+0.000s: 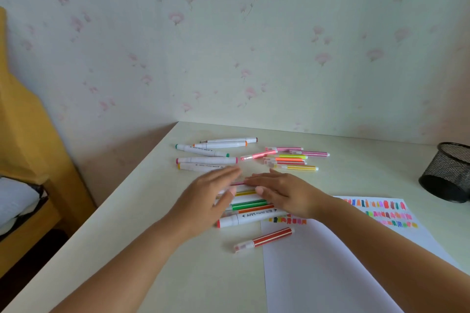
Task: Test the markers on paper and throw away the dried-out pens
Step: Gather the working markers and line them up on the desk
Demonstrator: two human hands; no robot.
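Observation:
My left hand (211,195) and my right hand (279,192) lie flat with straight fingers on a row of markers in the middle of the desk. Between them show a yellow pen, a green pen (250,204), an orange pen and a fat white marker with a red cap (244,218). A red striped pen (264,239) lies alone at the edge of the white paper (330,269). Colour test swatches (381,212) fill the paper's far end. Several white markers (207,160) lie at the back left, several thin neon pens (290,157) at the back centre.
A black mesh pen cup (449,175) stands at the right edge. The pale desk (142,249) meets a flowered wall behind. Left of the desk stands a yellow headboard (25,122) with bedding below.

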